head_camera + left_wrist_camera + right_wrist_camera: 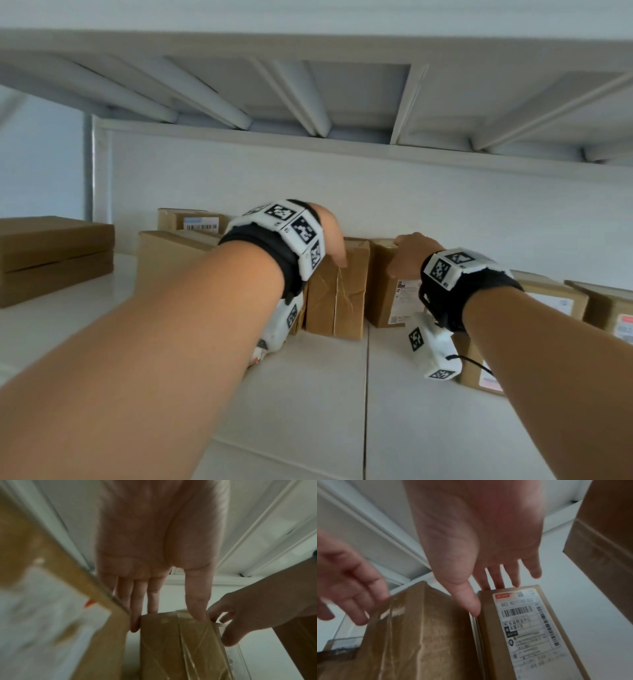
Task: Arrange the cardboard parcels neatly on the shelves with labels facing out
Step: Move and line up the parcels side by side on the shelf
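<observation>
Two cardboard parcels stand side by side at the back of the white shelf. The taped brown parcel shows no label. My left hand holds its top, thumb on the front edge and fingers down the far and left side. Just to the right, the labelled parcel faces me with its white barcode label. My right hand grips its top: the thumb reaches down between the two parcels and the fingers go behind it.
A large parcel and a barcode-labelled one stand left of my hands. Flat brown boxes are stacked at far left. More labelled parcels line the right. The upper shelf's underside hangs close overhead.
</observation>
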